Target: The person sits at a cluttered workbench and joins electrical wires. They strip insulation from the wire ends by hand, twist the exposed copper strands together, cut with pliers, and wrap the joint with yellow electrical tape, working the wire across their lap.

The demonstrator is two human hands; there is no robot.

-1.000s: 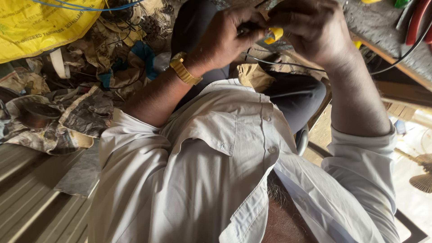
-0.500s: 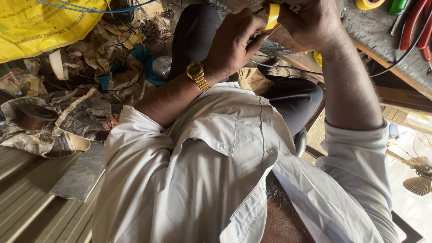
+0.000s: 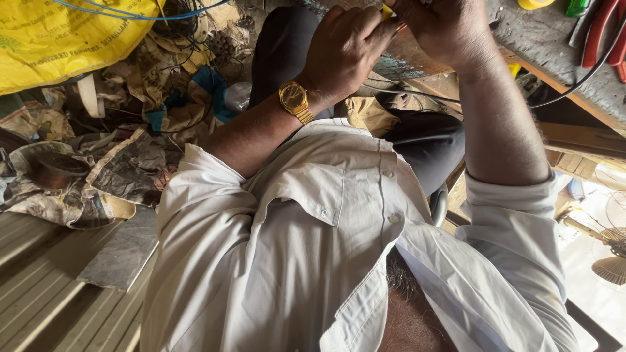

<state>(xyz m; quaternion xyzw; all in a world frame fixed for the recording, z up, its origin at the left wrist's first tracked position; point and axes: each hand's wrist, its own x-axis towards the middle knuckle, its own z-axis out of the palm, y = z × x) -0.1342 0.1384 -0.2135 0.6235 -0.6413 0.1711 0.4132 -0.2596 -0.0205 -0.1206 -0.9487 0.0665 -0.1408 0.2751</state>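
The yellow tool (image 3: 387,11) is nearly all hidden between the hands and cut by the top edge, so its kind cannot be told. The right hand (image 3: 450,29) loses its fingertips there; red pliers (image 3: 600,29) are cropped too.

One head-worn camera looks steeply down, close over the white shirt (image 3: 293,261); the worktop (image 3: 554,72) lies beyond the shirt, toward the frame's top right.

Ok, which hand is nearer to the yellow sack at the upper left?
Left. The left hand, with the gold watch, is raised right of the yellow sack; the right hand lies beyond it, farther away.
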